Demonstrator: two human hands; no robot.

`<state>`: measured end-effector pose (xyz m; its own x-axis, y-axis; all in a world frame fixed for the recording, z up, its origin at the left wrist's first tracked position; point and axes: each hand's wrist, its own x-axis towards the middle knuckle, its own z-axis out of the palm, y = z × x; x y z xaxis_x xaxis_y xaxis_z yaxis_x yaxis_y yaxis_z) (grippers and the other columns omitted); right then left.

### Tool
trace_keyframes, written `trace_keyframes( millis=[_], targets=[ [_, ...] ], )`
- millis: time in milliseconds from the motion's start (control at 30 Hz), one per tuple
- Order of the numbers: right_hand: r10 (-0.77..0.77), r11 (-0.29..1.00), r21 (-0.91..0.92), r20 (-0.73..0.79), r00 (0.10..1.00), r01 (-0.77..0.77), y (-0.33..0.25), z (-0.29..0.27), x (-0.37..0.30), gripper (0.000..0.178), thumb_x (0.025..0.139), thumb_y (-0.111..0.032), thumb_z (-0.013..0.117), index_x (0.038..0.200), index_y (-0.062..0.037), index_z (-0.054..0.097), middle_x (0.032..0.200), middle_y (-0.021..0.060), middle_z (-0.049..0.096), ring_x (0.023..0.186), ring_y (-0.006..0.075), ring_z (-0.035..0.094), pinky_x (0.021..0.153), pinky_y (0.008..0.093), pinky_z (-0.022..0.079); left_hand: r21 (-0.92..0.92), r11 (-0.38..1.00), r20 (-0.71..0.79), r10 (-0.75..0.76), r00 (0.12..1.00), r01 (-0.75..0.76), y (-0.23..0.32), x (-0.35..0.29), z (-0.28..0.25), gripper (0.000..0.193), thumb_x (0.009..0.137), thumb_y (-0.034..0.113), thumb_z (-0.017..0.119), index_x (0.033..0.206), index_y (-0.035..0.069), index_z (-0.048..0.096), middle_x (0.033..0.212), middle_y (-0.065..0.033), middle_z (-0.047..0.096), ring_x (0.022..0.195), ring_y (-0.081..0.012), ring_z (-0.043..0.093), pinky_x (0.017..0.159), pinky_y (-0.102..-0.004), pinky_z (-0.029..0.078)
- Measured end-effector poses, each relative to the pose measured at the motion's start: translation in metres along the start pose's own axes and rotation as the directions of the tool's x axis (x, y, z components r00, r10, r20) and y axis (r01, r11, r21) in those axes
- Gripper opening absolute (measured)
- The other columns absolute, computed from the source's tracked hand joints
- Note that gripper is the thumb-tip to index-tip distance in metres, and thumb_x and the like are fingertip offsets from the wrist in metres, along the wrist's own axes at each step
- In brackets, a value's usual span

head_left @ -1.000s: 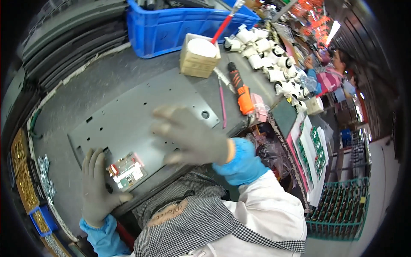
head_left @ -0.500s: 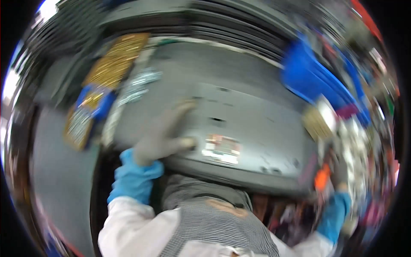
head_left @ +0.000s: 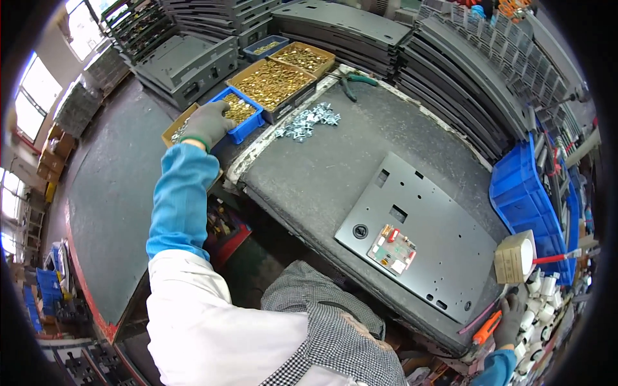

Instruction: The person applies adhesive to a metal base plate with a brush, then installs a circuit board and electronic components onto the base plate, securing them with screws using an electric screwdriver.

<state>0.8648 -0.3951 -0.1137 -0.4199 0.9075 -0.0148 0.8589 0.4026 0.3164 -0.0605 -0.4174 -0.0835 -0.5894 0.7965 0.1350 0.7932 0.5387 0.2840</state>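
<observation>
My left hand, in a grey glove, reaches over a blue tray of small brass-coloured pieces. Its fingers are curled at the tray's contents, and their tips are partly hidden. At the right front corner of the bench my gloved right hand is closed on an orange-handled tool, whose exact kind I cannot make out. Between my hands a flat grey metal panel with holes and slots lies on the bench. A small multicoloured card-like piece rests on the panel near its front edge.
Yellow-brown trays of brass-coloured hardware line the bench's left side. Silvery parts lie loose beside green-handled pliers. Stacked panels stand behind. A blue bin, a tape roll and white parts are at right.
My left hand has moved from the panel's left edge, fingers spread, to the blue tray at the left. The view has swung left. My right hand stays by the orange-handled tool.
</observation>
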Motion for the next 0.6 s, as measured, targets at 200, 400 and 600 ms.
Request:
trace_keyframes(
  millis=[200, 400, 600],
  targets=[
    [0.014, 0.998, -0.064, -0.153, 0.988, -0.024, -0.025, -0.039, -0.007, 0.040, 0.077, -0.009, 0.072, 0.116, -0.0063, 0.065, 0.129, 0.0182, 0.059, 0.130, 0.0444, 0.050, 0.110, 0.0519, 0.042, 0.350, 0.926, 0.216, 0.068, 0.974, -0.142, -0.001, 0.074, 0.030, 0.060, 0.067, 0.042, 0.090, 0.111, 0.004, 0.076, 0.116, -0.0219, 0.073, 0.107, -0.0360, 0.071, 0.092, -0.0458, 0.057],
    [0.344, 0.939, 0.187, -0.513, 0.786, -0.289, -0.056, -0.122, -0.031, 0.054, 0.073, -0.002, 0.074, 0.124, -0.0023, 0.057, 0.124, 0.0225, 0.060, 0.118, 0.0460, 0.057, 0.102, 0.0505, 0.048, 0.078, 0.986, 0.193, 0.133, 0.972, -0.150, -0.057, 0.093, 0.051, 0.026, 0.072, 0.017, 0.070, 0.083, -0.006, 0.072, 0.084, -0.0282, 0.071, 0.080, -0.0420, 0.071, 0.072, -0.0501, 0.056],
    [0.788, 0.504, 0.861, -0.489, 0.374, 0.063, -0.097, -0.165, -0.029, 0.042, 0.089, -0.008, 0.069, 0.128, 0.0002, 0.055, 0.107, 0.0090, 0.067, 0.095, 0.0194, 0.065, 0.086, 0.0342, 0.053, 0.157, 0.964, 0.153, 0.192, 0.969, -0.215, -0.107, 0.145, 0.080, 0.031, 0.071, 0.014, 0.078, 0.094, -0.005, 0.068, 0.088, -0.0236, 0.073, 0.081, -0.0356, 0.072, 0.075, -0.0445, 0.057]
  ],
)
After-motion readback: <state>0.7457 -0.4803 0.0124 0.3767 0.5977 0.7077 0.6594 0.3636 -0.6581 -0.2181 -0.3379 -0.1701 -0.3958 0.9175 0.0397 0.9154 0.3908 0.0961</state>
